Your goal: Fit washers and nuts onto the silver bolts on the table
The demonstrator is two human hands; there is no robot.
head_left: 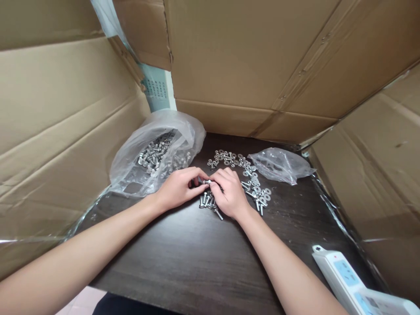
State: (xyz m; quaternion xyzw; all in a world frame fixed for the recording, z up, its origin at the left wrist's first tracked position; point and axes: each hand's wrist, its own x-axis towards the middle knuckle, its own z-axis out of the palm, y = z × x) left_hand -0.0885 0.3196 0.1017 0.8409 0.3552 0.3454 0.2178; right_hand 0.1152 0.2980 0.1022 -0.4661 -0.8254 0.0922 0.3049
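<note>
Both hands meet over the dark table around one small metal bolt [207, 182]. My left hand [180, 187] pinches its left end between thumb and fingers. At the other end, the thumb and fingers of my right hand [229, 190] close on it; small parts there are partly hidden by the fingertips. Loose bolts [207, 201] lie just below the hands. Behind and right of my right hand, washers [265, 195], nuts and more bolts are spread in a curved band. An open plastic bag [192, 127] holding many metal fasteners [155, 155] stands behind my left hand.
A crumpled clear bag [282, 165] lies at the back right. Cardboard walls [229, 57] enclose the dark table [170, 262] on the left, back and right. A white power strip [348, 280] sits at the lower right, near my right forearm.
</note>
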